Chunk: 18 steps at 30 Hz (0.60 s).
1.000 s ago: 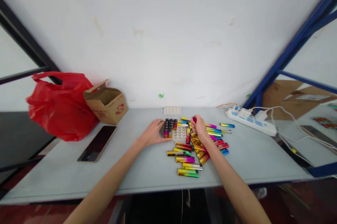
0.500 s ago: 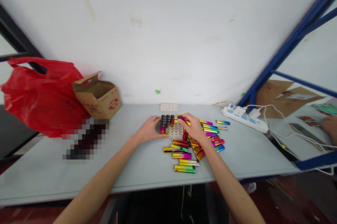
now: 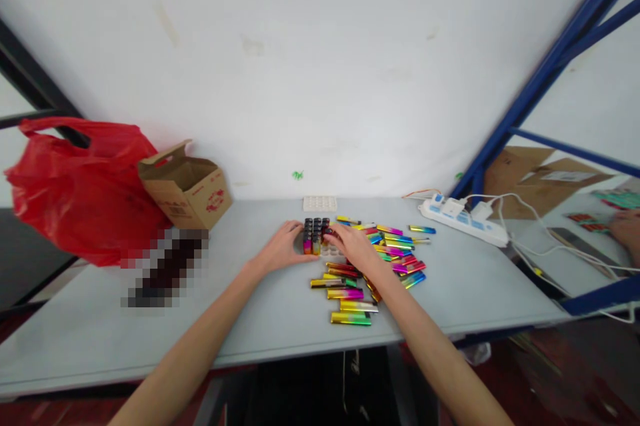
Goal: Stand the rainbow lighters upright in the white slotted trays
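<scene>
My left hand [image 3: 283, 247] is curled around the left side of a white holed tray [image 3: 332, 251], thumb in front and fingers behind. Several shiny lighters [image 3: 309, 239] with black tops stand upright in rows in the tray's left part. My right hand [image 3: 353, 246] is over the tray, its fingers pinched on a lighter at the right of the standing rows; that lighter is mostly hidden by the fingers. Loose metallic lighters [image 3: 351, 318] in yellow, green, pink, red and blue lie around and under my right forearm.
Another white holed tray [image 3: 320, 203] lies by the wall. A red plastic bag [image 3: 85, 193] and an open cardboard box [image 3: 193, 193] stand at the left. On the right are a power strip [image 3: 465, 223] with cables, a blue metal frame [image 3: 535, 73] and another person's hand [image 3: 627, 229].
My right hand has moved left and slightly down, bringing its lighter against the standing rows. My left hand stays at the tray. The view has shifted slightly.
</scene>
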### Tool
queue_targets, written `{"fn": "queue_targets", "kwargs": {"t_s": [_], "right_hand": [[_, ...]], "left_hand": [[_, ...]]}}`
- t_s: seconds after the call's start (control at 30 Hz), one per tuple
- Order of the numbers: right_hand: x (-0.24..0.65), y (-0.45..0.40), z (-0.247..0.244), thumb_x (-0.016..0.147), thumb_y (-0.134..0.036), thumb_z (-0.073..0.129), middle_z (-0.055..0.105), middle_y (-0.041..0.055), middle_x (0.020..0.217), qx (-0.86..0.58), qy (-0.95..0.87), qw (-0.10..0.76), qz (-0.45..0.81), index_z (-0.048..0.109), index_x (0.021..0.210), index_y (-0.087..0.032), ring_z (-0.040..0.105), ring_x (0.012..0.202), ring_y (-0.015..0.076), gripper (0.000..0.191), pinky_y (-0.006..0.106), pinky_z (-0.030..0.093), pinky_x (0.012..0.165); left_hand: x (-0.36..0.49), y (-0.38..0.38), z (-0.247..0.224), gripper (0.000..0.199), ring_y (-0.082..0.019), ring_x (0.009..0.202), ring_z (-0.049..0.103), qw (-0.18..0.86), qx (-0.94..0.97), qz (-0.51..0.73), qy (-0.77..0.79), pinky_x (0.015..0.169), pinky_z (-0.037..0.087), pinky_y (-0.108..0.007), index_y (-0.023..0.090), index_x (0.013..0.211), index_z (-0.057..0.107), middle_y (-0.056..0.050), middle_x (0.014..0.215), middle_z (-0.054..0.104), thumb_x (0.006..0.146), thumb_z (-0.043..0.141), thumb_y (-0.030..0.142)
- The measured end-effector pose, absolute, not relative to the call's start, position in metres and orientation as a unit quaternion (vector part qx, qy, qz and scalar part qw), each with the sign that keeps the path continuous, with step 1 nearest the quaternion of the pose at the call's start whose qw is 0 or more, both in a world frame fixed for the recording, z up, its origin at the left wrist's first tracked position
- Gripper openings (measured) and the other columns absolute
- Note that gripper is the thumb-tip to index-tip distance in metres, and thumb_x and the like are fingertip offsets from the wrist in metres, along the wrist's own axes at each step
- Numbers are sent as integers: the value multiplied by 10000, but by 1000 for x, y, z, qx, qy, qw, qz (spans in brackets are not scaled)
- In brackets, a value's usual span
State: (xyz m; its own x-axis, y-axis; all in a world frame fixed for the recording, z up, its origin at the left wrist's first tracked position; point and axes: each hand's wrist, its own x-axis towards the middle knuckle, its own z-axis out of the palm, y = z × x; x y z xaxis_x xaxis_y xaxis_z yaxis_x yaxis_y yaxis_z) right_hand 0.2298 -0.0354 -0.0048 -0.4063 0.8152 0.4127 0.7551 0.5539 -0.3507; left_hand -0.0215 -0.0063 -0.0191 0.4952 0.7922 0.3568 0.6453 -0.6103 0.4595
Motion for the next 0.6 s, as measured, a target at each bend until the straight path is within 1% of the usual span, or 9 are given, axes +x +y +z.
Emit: {"fn": "queue_targets", "kwargs": {"t_s": [0.1, 0.17, 0.23, 0.3, 0.33, 0.37, 0.43, 0.5, 0.6], "right_hand": [[225, -38, 0, 1045, -467, 672, 784, 111, 1011, -531, -816, 227, -3, 764, 976, -192, 741, 933, 258, 298, 368, 507, 906], [231, -39, 2, 1047, -498, 659, 773, 91, 956, -534, -813, 234, -3, 754, 900, -197, 725, 908, 238, 348, 361, 487, 918], [250, -39, 3, 1097, -465, 578, 765, 72, 942, -523, -808, 270, 8, 749, 938, -201, 708, 894, 219, 352, 343, 479, 899], [280, -38, 3, 1126, -385, 511, 762, 76, 977, -529, -790, 309, 12, 744, 1020, -198, 697, 908, 218, 317, 335, 487, 886], [298, -37, 2, 1122, -336, 506, 761, 86, 1006, -539, -778, 321, 11, 742, 1051, -193, 696, 933, 226, 285, 338, 497, 894], [316, -35, 1, 1107, -289, 516, 762, 102, 1059, -550, -770, 325, 8, 742, 1085, -188, 696, 1005, 242, 249, 353, 503, 940], [349, -31, -4, 1062, -244, 571, 760, 127, 1163, -573, -760, 308, 6, 750, 1140, -183, 690, 1114, 272, 204, 391, 504, 1023], [372, -26, -9, 1028, -232, 615, 753, 151, 1234, -589, -762, 267, 16, 752, 1203, -167, 684, 1180, 292, 232, 417, 495, 1075], [388, -17, -14, 1034, -243, 589, 774, 172, 1213, -594, -775, 209, 48, 778, 1197, -149, 707, 1160, 307, 267, 428, 510, 1053]], "left_hand": [[-22, -5, -22, 757, -392, 1197, 672, 126, 854, 277, 422, 1104, 543, -546, 195, 1227, 707, -164, 1259, 696, 699, 874, 710], [-23, -3, -24, 763, -392, 1200, 671, 120, 854, 280, 422, 1102, 545, -559, 208, 1240, 697, -159, 1266, 692, 708, 856, 732], [-24, -3, -25, 760, -398, 1197, 671, 120, 856, 279, 419, 1099, 548, -568, 207, 1243, 696, -167, 1264, 691, 723, 845, 739], [-24, -2, -25, 758, -408, 1197, 668, 123, 856, 277, 418, 1103, 546, -575, 200, 1240, 702, -178, 1266, 691, 728, 842, 740], [-24, -2, -25, 760, -414, 1203, 666, 125, 856, 276, 419, 1109, 543, -579, 199, 1242, 705, -183, 1276, 689, 726, 843, 739], [-24, -3, -24, 765, -419, 1208, 665, 128, 855, 277, 419, 1113, 540, -583, 200, 1248, 707, -187, 1285, 687, 721, 847, 737], [-24, -3, -24, 773, -425, 1220, 664, 132, 852, 279, 422, 1117, 540, -589, 213, 1264, 709, -188, 1300, 686, 707, 858, 729], [-23, -3, -23, 770, -425, 1225, 665, 136, 850, 282, 424, 1113, 546, -589, 239, 1271, 711, -179, 1295, 690, 692, 868, 721], [-23, -4, -22, 751, -425, 1230, 666, 137, 848, 280, 429, 1117, 544, -591, 256, 1269, 712, -175, 1296, 690, 690, 871, 706]]}}
